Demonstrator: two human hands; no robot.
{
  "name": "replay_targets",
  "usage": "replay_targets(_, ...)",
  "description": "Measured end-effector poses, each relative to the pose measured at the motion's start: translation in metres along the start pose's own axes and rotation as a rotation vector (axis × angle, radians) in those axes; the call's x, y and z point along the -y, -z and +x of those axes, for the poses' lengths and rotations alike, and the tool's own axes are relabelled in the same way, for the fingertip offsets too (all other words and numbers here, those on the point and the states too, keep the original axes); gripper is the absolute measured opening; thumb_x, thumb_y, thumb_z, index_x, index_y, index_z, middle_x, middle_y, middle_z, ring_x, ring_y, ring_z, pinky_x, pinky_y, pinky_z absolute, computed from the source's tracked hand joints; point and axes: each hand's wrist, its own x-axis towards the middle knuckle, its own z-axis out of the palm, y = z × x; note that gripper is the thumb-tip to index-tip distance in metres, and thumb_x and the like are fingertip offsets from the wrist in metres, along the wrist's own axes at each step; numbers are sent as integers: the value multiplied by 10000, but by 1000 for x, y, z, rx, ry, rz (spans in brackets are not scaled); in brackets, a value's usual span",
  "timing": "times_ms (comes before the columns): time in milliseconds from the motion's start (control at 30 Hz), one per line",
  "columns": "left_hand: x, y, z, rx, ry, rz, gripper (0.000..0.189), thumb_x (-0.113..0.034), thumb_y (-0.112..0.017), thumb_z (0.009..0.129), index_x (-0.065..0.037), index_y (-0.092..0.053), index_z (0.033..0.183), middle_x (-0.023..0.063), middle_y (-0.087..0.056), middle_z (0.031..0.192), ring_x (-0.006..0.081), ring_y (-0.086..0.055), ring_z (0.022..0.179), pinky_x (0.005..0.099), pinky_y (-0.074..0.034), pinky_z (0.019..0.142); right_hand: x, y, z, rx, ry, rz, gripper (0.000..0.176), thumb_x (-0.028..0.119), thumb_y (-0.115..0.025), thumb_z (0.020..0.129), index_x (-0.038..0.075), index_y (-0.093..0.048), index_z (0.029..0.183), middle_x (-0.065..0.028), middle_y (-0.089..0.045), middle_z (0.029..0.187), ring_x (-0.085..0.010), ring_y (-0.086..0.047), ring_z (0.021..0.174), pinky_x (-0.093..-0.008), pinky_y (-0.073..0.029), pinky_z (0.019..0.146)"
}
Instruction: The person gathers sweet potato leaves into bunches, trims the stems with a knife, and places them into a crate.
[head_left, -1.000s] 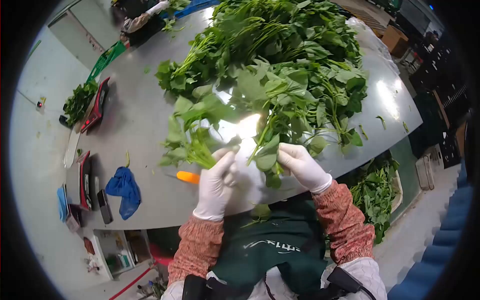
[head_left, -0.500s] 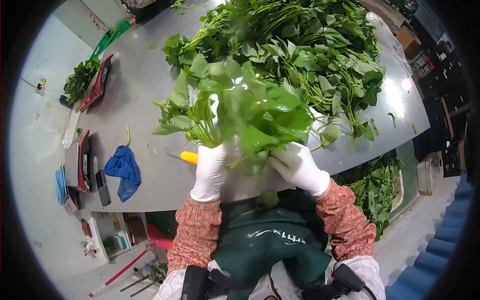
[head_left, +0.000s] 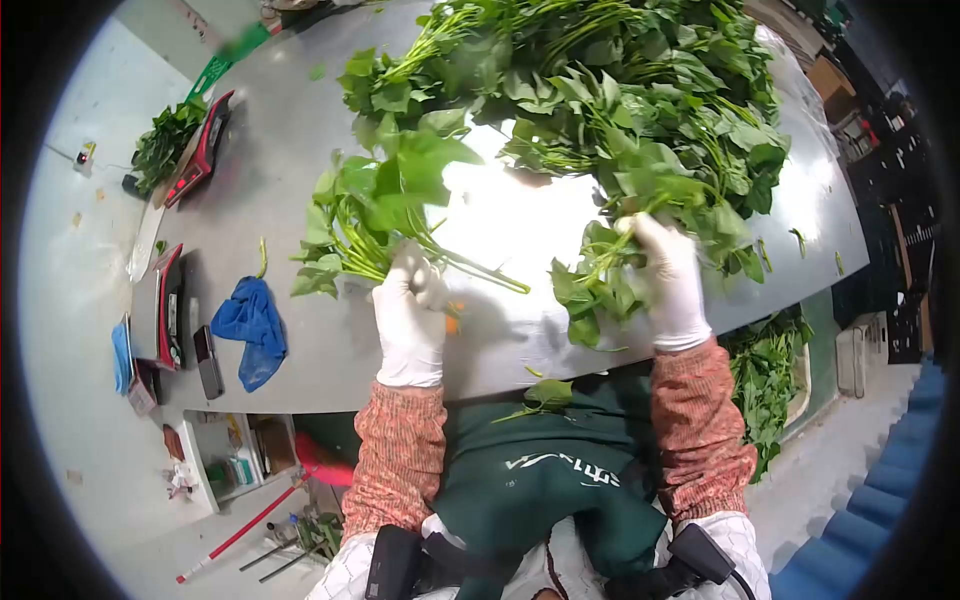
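My left hand point(head_left: 408, 325), in a white glove, is closed around a bunch of leafy greens point(head_left: 365, 235), whose stems point up and to the left. One longer stem point(head_left: 490, 274) sticks out to the right of that bunch. My right hand point(head_left: 672, 275), also gloved, is at the front edge of the big pile of leafy greens point(head_left: 620, 90). Its fingers are closed on some leafy stems point(head_left: 600, 275) there. An orange knife handle point(head_left: 453, 319) shows partly beside my left hand. A loose leaf point(head_left: 548, 394) lies on the dark green apron point(head_left: 540, 440).
Two red-edged scales point(head_left: 200, 150) point(head_left: 170, 310) stand at the left, the farther one bearing greens. A blue cloth point(head_left: 252, 330) and a phone point(head_left: 208, 362) lie on the metal table point(head_left: 310, 350). At the lower right, a container holds more greens point(head_left: 768, 380).
My hands have moved apart. My right hand went right and up to the pile's edge, while my left keeps its bunch. More of the shiny tabletop shows between them.
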Motion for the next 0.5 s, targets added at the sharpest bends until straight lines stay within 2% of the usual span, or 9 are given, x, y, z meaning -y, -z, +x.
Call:
replay_targets(33, -5, 5, 6, -44, 14, -76, 280, -102, -542, 938, -147, -402, 699, -63, -268, 567, 66, -205, 450, 247, -168, 431, 0, 4, 3, -19, -366, 510, 239, 173, -609, 908, -15, -627, 1056, -48, -653, 1025, -114, -593, 871, -312, -470, 722)
replay_targets(100, -7, 7, 10, -106, 59, -156, 279, -102, -548, 940, -146, -406, 705, -65, -271, 568, 68, -206, 446, 248, -169, 427, 2, 15, 14, -31, -262, 352, 210, 169, -608, 905, 0, -649, 1023, -35, -664, 927, -107, -599, 804, -305, -478, 691)
replay_targets(167, -10, 0, 7, -141, 123, -155, 288, -100, -553, 942, -147, -403, 701, -68, -269, 570, 68, -203, 444, 250, -169, 424, 3, 23, 18, 265, -156, -716, 171, 172, -612, 887, 19, -673, 932, -108, -636, 641, -217, -594, 556, -335, -465, 561)
replay_targets(233, -5, 6, 7, -28, 144, -186, 149, -85, -656, 874, -135, -538, 800, -96, -329, 613, 43, -267, 497, 241, -212, 454, 13, 26, 9, 106, 114, -1106, 145, 155, -624, 877, 23, -678, 849, -135, -612, 614, -266, -569, 504, -343, -437, 503)
replay_targets(333, 3, -8, 2, -64, 155, -170, 140, -96, -661, 873, -155, -542, 829, -106, -365, 619, 29, -290, 493, 219, -212, 455, 72, 23, 8, 26, 66, -413, 104, 116, -693, 816, 15, -679, 833, -100, -599, 606, -232, -565, 515, -294, -427, 498)
replay_targets(367, 5, -12, 0, -39, 171, -162, 163, -100, -631, 896, -150, -514, 795, -92, -354, 608, 39, -275, 478, 224, -208, 445, 79, 14, 5, 80, 109, -276, 153, 194, -716, 776, 58, -653, 745, -101, -614, 702, -262, -615, 623, -350, -466, 552)
replay_targets(400, 5, -20, -4, -10, 187, -153, 200, -104, -600, 919, -146, -486, 761, -79, -342, 597, 48, -260, 462, 230, -203, 435, 86, 7, 2, 183, 244, -541, 219, 226, -751, 719, 79, -671, 861, -98, -639, 829, -263, -622, 680, -350, -490, 604)
replay_targets(467, 11, -31, -11, 35, 209, -135, 236, -109, -572, 942, -140, -463, 735, -61, -336, 592, 59, -249, 449, 234, -199, 424, 87, -26, -3, 165, 361, -433, 486, 249, -802, 654, 84, -636, 1080, -101, -605, 969, -283, -637, 810, -361, -516, 689)
replay_targets(500, 13, -35, -12, 23, 239, -111, 222, -110, -575, 941, -131, -462, 751, -60, -343, 597, 58, -255, 451, 233, -199, 424, 78, -38, -8, 240, 332, -385, 387, 234, -770, 712, 71, -640, 1038, -104, -607, 942, -289, -639, 780, -353, -516, 671)
